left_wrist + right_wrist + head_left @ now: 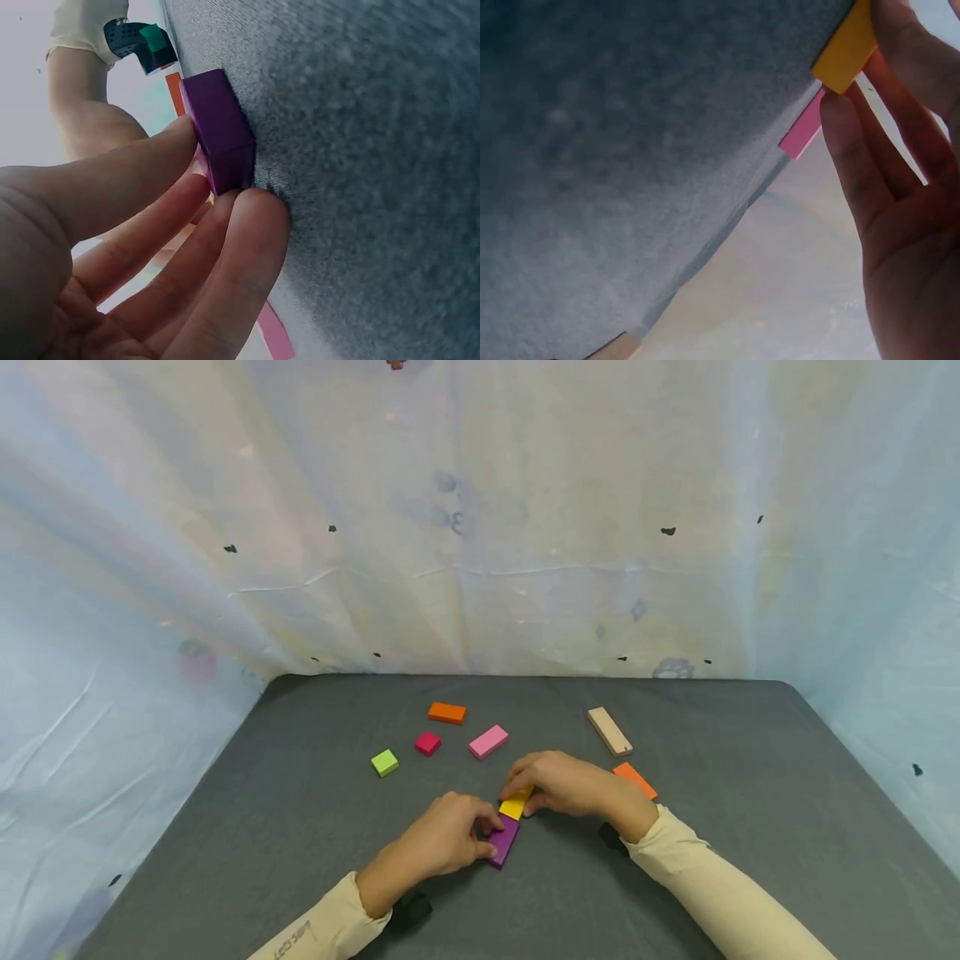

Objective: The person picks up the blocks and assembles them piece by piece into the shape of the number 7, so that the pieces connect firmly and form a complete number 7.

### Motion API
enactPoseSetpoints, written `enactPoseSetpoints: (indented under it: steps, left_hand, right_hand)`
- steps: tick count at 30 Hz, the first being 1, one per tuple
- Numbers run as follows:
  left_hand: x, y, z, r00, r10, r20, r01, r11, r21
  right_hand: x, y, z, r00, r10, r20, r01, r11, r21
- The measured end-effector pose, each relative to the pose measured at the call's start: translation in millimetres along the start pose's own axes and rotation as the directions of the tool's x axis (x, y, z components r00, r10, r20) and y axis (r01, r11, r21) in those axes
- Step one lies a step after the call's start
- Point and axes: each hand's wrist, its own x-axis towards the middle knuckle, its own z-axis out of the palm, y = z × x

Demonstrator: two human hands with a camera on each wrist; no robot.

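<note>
In the head view a purple block [504,842] and a yellow block [516,803] lie end to end in a slanted line on the dark cloth. My left hand [447,837] pinches the purple block between thumb and fingers. Its wrist view shows the thumb against one side of the purple block [217,112] and fingertips around its near end. My right hand [568,782] grips the yellow block at its far part, covering some of it. From the right wrist, the yellow block [847,49] sits between thumb and fingers.
Beyond the hands lie a pink block [488,742], a red block [427,743], a lime green block [385,763] and a dark orange block [447,713]. A bare wooden block [610,732] and an orange block [635,781] lie near the right forearm. A pale curtain [525,527] hangs behind the table.
</note>
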Motion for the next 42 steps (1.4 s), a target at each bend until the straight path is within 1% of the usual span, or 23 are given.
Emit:
enactPoseSetpoints:
  steps: [4, 7, 12, 16, 26, 33, 38, 42]
  left_hand:
    - [-1.4, 3.7, -0.5, 1.0, -0.011, 0.001, 0.011, 0.999, 0.034]
    - [-2.1, 6.1, -0.1, 1.0, -0.017, -0.004, 0.018, 0.998, 0.055]
    - [-1.5, 4.3, 0.8, 1.0, -0.024, -0.016, 0.025, 0.999, 0.038]
    - [-0.8, 3.2, 0.4, 1.0, -0.015, -0.025, 0.016, 0.999, 0.032]
    - [0.9, -0.8, -0.6, 1.0, 0.001, -0.012, -0.001, 1.0, 0.017]
    - [2.2, -3.7, -1.0, 1.0, 0.012, -0.001, -0.012, 1.0, -0.015]
    - [1.9, -3.7, -2.9, 1.0, 0.014, 0.013, -0.014, 1.0, -0.028]
    - [1.7, -3.1, -3.7, 1.0, 0.01, 0.024, -0.009, 0.999, -0.043]
  right_hand:
    - [2.2, -1.0, -1.0, 1.0, 0.001, 0.017, -0.001, 1.0, -0.009]
    - [1.5, -1.9, -0.5, 1.0, -0.004, 0.012, 0.004, 1.0, -0.022]
    - [2.0, -3.4, 2.0, 1.0, -0.014, -0.021, 0.013, 0.999, -0.052]
    - [3.7, -4.5, 1.4, 0.999, -0.024, -0.037, 0.021, 0.998, -0.066]
    - [5.4, -7.7, 2.2, 0.999, -0.015, -0.033, 0.013, 0.998, -0.058]
    - [4.1, -6.1, 2.7, 0.999, -0.023, -0.029, 0.022, 0.999, -0.041]
    - [3.5, -1.5, 0.6, 1.0, 0.0, -0.016, 0.0, 1.0, 0.0]
    - [1.8, 1.4, -0.5, 1.0, 0.014, -0.008, -0.014, 1.0, 0.01]
